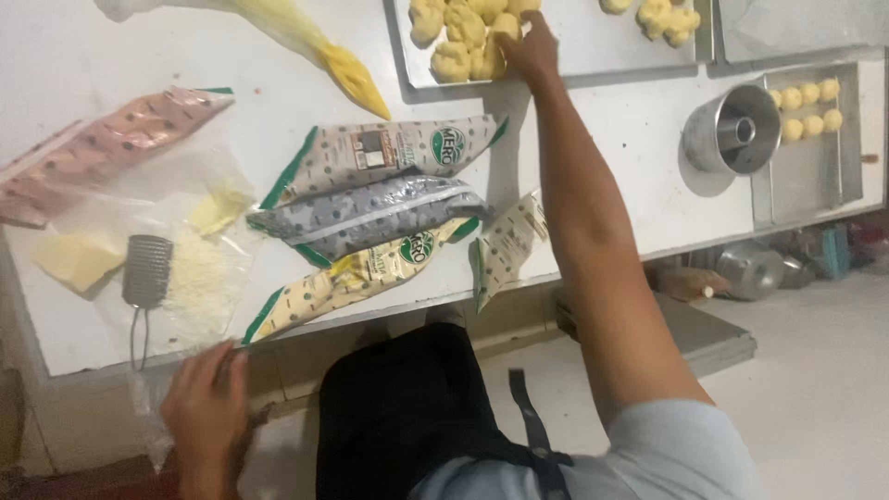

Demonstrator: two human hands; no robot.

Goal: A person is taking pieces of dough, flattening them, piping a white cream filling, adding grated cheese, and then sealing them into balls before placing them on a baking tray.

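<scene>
The right hand (531, 46) reaches far across the white table (630, 139) to a metal tray (593, 56), its fingers curled down onto a pale yellow dough piece (505, 28) at the edge of a cluster of such pieces; whether it actually grips the piece cannot be told, since the fingertips are hidden. The left hand (206, 393) sits at the near table edge, fingers bent and pressing on the corner of a clear plastic sheet (185, 185). On that sheet lie a small metal grater (146, 273), a heap of grated cheese (199, 278) just beside it, and a cheese block (76, 261) on the far side of the grater. Between the two arms lies a stack of three flattened bags (370, 213) (a fourth, smaller one lies just beside them). A yellow-filled piping bag (306, 42) and a pink-speckled one (102, 148) lie farther up the table. To the right stands a metal ring mould (732, 130), tipped on its side, next to a second tray (815, 167) holding small dough balls (806, 106).
</scene>
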